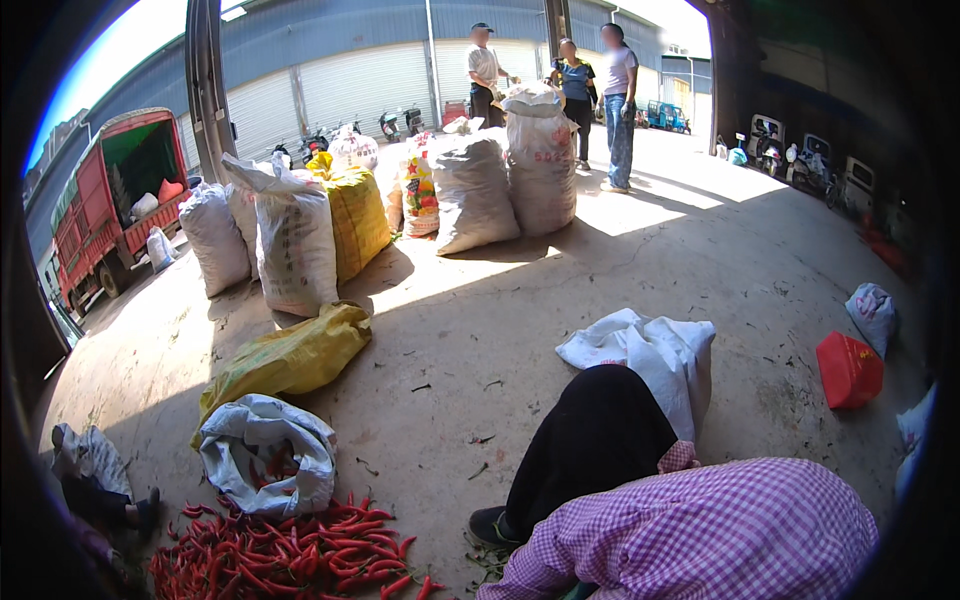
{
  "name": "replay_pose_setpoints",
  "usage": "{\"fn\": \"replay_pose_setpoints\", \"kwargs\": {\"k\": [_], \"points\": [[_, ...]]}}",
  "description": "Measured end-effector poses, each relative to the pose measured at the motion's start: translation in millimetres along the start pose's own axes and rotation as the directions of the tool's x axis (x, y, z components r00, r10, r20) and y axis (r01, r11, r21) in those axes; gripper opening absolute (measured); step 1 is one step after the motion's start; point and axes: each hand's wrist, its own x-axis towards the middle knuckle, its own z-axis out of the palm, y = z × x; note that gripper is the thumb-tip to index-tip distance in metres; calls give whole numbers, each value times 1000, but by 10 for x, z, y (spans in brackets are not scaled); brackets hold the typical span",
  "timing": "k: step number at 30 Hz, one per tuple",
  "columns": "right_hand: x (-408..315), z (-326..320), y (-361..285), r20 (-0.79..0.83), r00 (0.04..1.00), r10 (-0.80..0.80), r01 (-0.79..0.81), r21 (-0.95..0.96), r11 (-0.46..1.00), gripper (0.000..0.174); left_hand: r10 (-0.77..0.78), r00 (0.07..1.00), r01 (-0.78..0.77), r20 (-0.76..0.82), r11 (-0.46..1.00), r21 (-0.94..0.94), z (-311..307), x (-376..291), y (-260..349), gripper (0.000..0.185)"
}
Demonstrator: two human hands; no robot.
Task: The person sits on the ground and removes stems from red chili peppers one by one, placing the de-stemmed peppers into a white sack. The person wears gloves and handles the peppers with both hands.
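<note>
Neither of my hands is in view. Before me on the concrete floor lies a heap of red chili peppers [292, 551]. An open white woven sack [311, 480] with some red peppers inside stands at the heap's far edge. Behind it a yellow woven sack [300, 352] lies on its side. At the lower right are a purple-and-white checked sleeve [697, 532] and a bent knee in black cloth [600, 427], with a dark shoe [491, 525]; whose they are I cannot tell. A white sack [679, 352] stands just beyond the knee.
Several filled sacks [476, 191] stand ahead, a yellow one [356, 217] among them. Three people [577, 82] are behind them. A red truck [112, 202] is outside at left. A red bag [847, 371] sits at right. Another person's dark shoe [148, 514] shows at lower left.
</note>
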Motion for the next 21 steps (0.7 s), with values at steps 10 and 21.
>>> {"fn": "replay_pose_setpoints", "kwargs": {"k": [10, 21], "points": [[13, 386, 76, 240, 952, 192, -245, 218, 945, 23, 119, 969, -154, -215, 976, -153, -885, -313, -22, 28], [63, 237, 54, 642, 731, 231, 39, -378, 925, 31, 427, 773, -413, -469, 900, 139, -2015, -1834, 1092, 22]]}}
